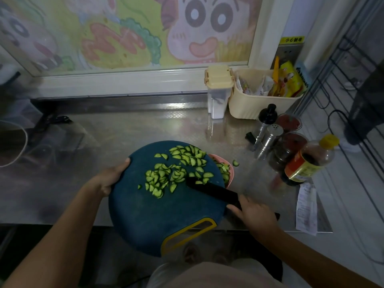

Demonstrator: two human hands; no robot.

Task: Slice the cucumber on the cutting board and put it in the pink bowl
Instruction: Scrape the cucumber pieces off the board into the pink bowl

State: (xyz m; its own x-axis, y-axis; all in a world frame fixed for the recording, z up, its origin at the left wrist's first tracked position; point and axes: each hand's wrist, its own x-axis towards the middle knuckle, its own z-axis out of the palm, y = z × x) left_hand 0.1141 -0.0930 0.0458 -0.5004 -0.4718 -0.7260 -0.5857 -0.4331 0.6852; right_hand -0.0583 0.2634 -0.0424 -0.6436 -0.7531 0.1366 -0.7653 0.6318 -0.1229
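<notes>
Green cucumber slices lie cut on the cutting board, left hand gripping its edge over the pink bowl, right hand clasping the knife; slicing looks finished, few pieces in the bowl, most left to scrape

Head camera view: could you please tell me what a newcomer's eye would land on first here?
Bright green cucumber slices scattered over the dark blue cutting board at centre, gripped at its left edge by the left hand. The right hand lays a black knife among them, beside the pink bowl at the board's right edge. Behind, a colourful cartoon mural.
</notes>
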